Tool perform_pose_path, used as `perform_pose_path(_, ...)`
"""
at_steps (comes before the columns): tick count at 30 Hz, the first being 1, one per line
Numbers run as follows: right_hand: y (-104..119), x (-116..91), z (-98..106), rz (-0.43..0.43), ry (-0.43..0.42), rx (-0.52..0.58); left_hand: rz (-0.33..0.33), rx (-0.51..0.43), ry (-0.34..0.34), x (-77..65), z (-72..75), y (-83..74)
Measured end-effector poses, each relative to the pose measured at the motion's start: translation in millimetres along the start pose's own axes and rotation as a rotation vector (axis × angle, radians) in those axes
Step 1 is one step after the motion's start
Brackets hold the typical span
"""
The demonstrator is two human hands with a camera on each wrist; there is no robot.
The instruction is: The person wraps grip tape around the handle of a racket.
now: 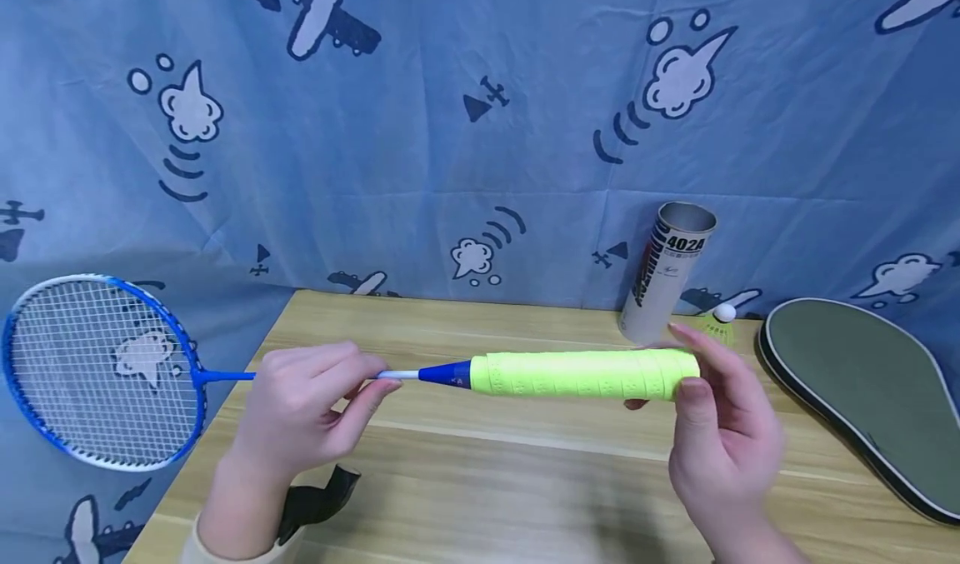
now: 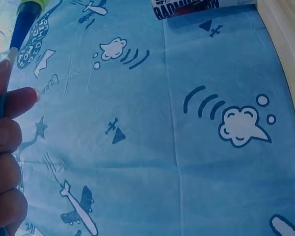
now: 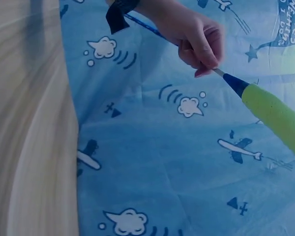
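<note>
A badminton racket (image 1: 446,374) is held level over the table, its blue-and-white strung head (image 1: 105,372) out past the table's left edge. My left hand (image 1: 315,406) pinches the thin shaft between thumb and fingers, to the left of the blue cone (image 3: 234,83). Bright yellow-green wrap (image 1: 585,374) covers the handle. At the handle's right end, my right hand (image 1: 723,431) holds the butt, thumb in front and fingers behind. Curled fingers of the left hand (image 2: 7,157) show along the left wrist view's edge, below the cone.
Behind the handle, a shuttlecock tube (image 1: 663,277) stands upright on the wooden table (image 1: 510,472). A yellow shuttlecock (image 1: 722,322) with a white tip sits beside it. A dark green racket cover (image 1: 862,397) lies at the right. Blue patterned cloth (image 1: 420,131) hangs behind.
</note>
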State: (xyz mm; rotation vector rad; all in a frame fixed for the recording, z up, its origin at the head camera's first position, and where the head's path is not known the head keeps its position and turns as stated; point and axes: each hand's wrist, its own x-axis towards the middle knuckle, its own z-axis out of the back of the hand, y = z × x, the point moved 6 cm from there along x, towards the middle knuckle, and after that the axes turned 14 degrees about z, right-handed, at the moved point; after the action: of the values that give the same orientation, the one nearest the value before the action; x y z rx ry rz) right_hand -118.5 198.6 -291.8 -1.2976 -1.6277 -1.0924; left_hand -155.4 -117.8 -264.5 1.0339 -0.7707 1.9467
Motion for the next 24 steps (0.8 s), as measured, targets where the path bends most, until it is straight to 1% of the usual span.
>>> perform_pose_path(2, 2, -3, 5, -0.014, 0.008, -0.065, 0.012, 0.029, 0.024, -1.1, -5.4, -0.9)
perform_pose_path(3, 3, -4, 8, -0.021, -0.002, -0.075, 0.017, 0.045, 0.036, -1.3, -8.4, -1.3)
perform_pose_path(5, 4, -7, 16, -0.052, -0.027, -0.081, 0.023, 0.072, 0.061, -1.0, -15.0, -2.4)
perform_pose_path(8, 4, -7, 25, -0.084, -0.074, -0.073, 0.032, 0.088, 0.095, 0.0, -22.9, -3.7)
perform_pose_path(11, 3, -8, 31, -0.115, -0.089, -0.07, 0.044, 0.092, 0.121, 0.6, -26.7, -4.0)
perform_pose_path(15, 5, -10, 35, -0.144, -0.09, -0.122, 0.044, 0.097, 0.152, -0.3, -29.9, -5.0)
perform_pose_path(17, 7, -11, 37, -0.158, -0.079, -0.136, 0.037, 0.102, 0.156, -1.0, -31.0, -6.2)
perform_pose_path(18, 7, -11, 38, -0.18, -0.066, -0.153, 0.034, 0.106, 0.153, -1.4, -31.1, -6.7)
perform_pose_path(19, 6, -12, 38, -0.204, -0.058, -0.134, 0.034, 0.112, 0.151, -1.9, -30.8, -6.8)
perform_pose_path(21, 4, -14, 37, -0.259, -0.014, -0.131, 0.044, 0.126, 0.15, -4.2, -28.3, -6.4)
perform_pose_path(22, 2, -16, 36, -0.29, 0.01, -0.107, 0.053, 0.132, 0.155, -6.1, -25.9, -5.7)
perform_pose_path(23, 0, -19, 34, -0.334, 0.037, -0.115, 0.067, 0.139, 0.162, -8.6, -23.0, -4.8)
perform_pose_path(24, -2, -22, 32, -0.371, 0.058, -0.093, 0.081, 0.149, 0.169, -11.3, -19.6, -3.7)
